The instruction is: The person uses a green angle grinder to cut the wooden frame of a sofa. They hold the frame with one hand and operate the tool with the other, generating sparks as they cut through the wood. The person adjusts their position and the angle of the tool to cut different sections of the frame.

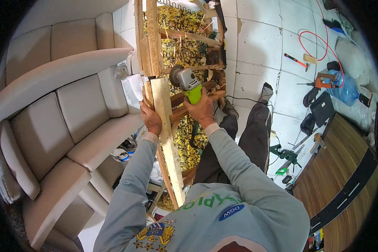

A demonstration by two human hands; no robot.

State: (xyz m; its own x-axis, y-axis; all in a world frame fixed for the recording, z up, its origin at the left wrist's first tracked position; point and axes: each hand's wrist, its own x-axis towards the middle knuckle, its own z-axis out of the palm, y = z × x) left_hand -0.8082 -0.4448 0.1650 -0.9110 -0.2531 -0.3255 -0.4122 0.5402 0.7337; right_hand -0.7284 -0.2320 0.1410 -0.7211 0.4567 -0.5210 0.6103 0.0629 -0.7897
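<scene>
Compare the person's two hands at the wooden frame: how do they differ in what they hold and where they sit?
The left hand clasps the pale wooden plank from its left edge, while the right hand wraps the green handle of the angle grinder. The left hand sits lower and nearer the beige sofa; the right hand is higher, over the frame's yellow patterned fabric. Both are bare, closed in a grip, with grey sleeves.

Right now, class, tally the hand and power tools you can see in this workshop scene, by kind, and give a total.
Grinder (green, in the right hand): 1
Hammer (on the floor tiles): 1
Green drill-like tool (on the floor): 1
Total: 3
The left hand holds a plank, not a tool.
</scene>
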